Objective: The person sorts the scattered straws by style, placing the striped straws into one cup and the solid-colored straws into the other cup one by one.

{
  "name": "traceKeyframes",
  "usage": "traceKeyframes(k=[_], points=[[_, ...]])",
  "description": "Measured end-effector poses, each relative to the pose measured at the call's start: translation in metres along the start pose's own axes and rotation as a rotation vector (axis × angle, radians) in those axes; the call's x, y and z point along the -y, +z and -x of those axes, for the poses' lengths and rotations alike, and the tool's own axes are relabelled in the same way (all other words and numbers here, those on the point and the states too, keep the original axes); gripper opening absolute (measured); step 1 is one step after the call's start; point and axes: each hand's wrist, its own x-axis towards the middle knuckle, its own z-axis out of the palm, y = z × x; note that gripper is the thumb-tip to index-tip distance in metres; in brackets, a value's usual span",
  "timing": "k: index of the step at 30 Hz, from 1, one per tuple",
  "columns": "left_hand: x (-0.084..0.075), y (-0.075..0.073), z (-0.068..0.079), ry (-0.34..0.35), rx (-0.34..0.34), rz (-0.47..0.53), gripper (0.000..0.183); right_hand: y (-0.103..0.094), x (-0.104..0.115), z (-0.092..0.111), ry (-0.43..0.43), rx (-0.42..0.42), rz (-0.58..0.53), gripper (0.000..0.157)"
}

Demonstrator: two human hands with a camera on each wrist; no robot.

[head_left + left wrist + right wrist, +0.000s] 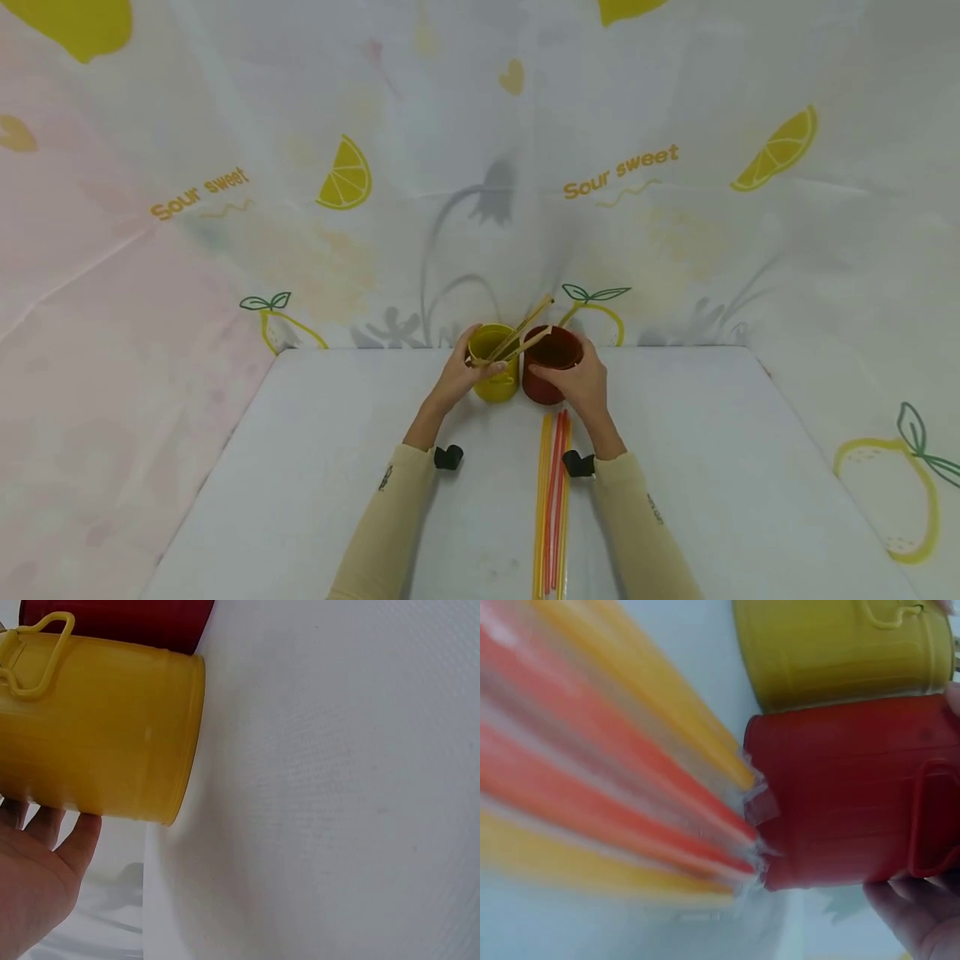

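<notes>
My left hand (459,379) grips a yellow metal pail (497,390) by its side, thumb at the near rim. In the left wrist view its fingertips (88,829) press the wall of the pail, across from a small wire handle (60,652). Thin light wooden sticks (517,337) slant over the pail's mouth, their lower ends by my left thumb. Beside it stands a dark red pail (536,387), held by my right hand (588,383) with the thumb over its rim and the other fingers round the far side. Both pails stand upright, side by side.
Long yellow and red sticks (551,500) in clear wrapping lie on the white table (337,483) between my forearms, their far ends close to the red pail. Behind the table's back edge hangs a cloth (465,108) printed with lemons.
</notes>
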Motion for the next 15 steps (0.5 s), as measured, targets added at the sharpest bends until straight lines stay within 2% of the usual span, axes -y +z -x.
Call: traceKeyframes(k=[9,12,15], points=[[0.0018,0.0004,0.0002,0.009,-0.044,-0.039,0.1,0.0011,-0.0035,-0.0025,-0.016,-0.008,0.006,0.087],[0.0002,0.0003,0.0021,0.005,-0.046,-0.065,0.101,0.0006,-0.0036,-0.0027,-0.025,-0.007,0.004,0.088],[-0.0017,-0.0023,0.0053,0.032,-0.039,-0.098,0.101,0.0004,-0.0043,-0.0033,-0.023,0.0,0.012,0.087]])
